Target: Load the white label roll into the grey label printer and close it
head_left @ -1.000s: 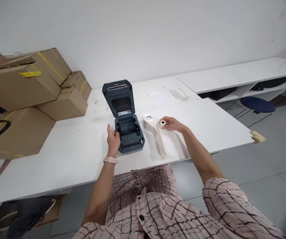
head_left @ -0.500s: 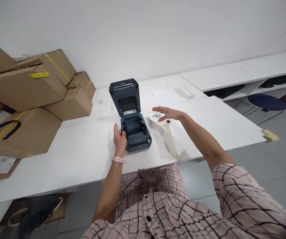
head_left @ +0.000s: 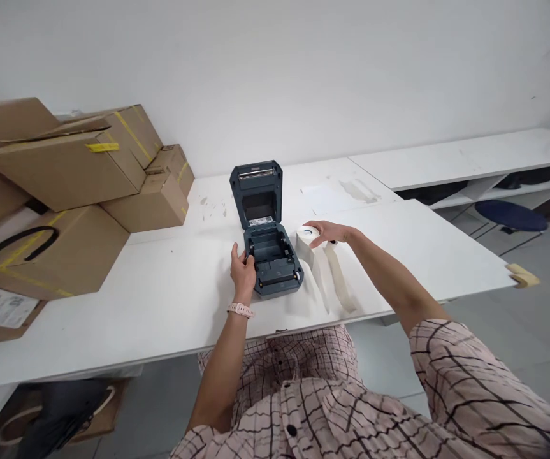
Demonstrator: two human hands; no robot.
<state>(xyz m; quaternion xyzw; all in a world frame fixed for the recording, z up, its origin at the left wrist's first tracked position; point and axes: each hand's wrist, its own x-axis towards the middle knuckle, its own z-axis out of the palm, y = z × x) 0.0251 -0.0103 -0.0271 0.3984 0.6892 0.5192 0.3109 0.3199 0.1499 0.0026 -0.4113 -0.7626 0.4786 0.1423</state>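
Observation:
A dark blue-grey label printer (head_left: 278,271) stands on the white table with its lid (head_left: 256,191) raised and its inside bare. My left hand (head_left: 243,274) grips the printer's left side, thumb over the rim and fingers along the outside. To the right of the printer, a white label roll (head_left: 306,241) stands on end, its loose strip trailing toward the front edge. My right hand (head_left: 328,233) has its fingers and thumb around the top of this roll. Beside it a second, narrow roll with a dark core (head_left: 333,242) is partly hidden by my hand; a cream-coloured strip (head_left: 341,280) lies before it.
Cardboard boxes (head_left: 64,166) are stacked on the left of the table (head_left: 160,306), with a black curved strip (head_left: 16,239) among them. Thin paper (head_left: 320,199) lies behind the rolls. A blue stool (head_left: 511,215) and a shelf unit (head_left: 475,153) stand at the right.
My right hand has come down from above the label roll and closed around it. The white strip has shifted toward the printer. My left hand stays on the printer; the view has moved slightly.

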